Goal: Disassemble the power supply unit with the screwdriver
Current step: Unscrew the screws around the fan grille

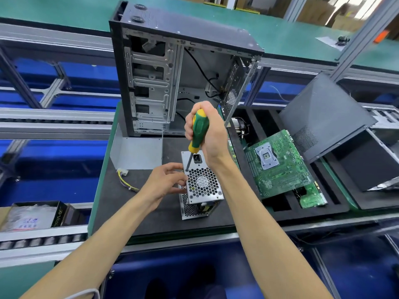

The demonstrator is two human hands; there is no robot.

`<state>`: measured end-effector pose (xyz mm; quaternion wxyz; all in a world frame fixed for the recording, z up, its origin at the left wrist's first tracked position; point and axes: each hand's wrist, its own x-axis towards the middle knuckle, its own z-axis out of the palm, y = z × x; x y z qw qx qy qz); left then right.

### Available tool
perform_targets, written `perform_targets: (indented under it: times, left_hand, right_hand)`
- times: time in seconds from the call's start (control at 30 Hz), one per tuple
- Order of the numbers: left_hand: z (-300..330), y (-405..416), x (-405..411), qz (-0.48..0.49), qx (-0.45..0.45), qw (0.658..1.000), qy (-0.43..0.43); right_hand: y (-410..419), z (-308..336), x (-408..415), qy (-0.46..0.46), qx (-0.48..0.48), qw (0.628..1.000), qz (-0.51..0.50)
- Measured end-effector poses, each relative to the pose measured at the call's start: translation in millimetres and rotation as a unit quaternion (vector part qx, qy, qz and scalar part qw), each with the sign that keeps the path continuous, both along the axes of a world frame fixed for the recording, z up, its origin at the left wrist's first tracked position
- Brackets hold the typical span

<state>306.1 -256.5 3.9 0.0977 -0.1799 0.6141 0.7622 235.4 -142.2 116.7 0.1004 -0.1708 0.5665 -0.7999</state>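
**Screwdriver tip at the upper-left corner screw**

Our right hand (207, 132) wraps the green-yellow screwdriver (197, 131) handle. The shaft runs down and slightly left from this grip, nearly upright, to the fan-grille face of the power supply unit (201, 186). Just left of the tip, our left hand (166, 180) steadies the unit's side with curled fingers. We judge the next turning needs this axis straight over the screw.

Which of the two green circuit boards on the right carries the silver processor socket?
The larger green board, lying tilted across the black foam tray, carries the silver socket. The smaller green board nearer the person shows no socket.
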Motion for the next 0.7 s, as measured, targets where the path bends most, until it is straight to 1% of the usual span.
perform_targets:
  times: [0.13, 0.23, 0.33, 0.47, 0.53, 0.6, 0.7]
  left_hand:
    - [0, -2, 1, 0.004, 0.008, 1.0, -0.008]
    - [0, -1, 2, 0.003, 0.012, 1.0, -0.006]
    - [1, 1, 1, 0.009, 0.012, 1.0, -0.005]
    - [2, 4, 0, 0.002, 0.009, 1.0, 0.0]
    - [2, 3, 0, -0.005, 0.005, 1.0, 0.002]
    - [2, 3, 1, -0.008, 0.001, 1.0, 0.003]
    - [2, 4, 2, -0.006, -0.001, 1.0, 0.004]
  right_hand:
    - [-4, -5, -2, -0.012, -0.018, 1.0, -0.021]
    - [-5, -7, -2, 0.004, 0.025, 0.999, -0.043]
    - [-1, -8, 0, 0.03, 0.044, 0.997, -0.049]
    - [4, -8, 5, 0.041, 0.081, 0.993, -0.078]
    - [4, -8, 8, 0.042, 0.06, 0.995, -0.062]
    - [5, -8, 9, 0.032, 0.01, 0.999, -0.04]
    - [6, -9, 8, 0.004, -0.041, 0.998, -0.041]
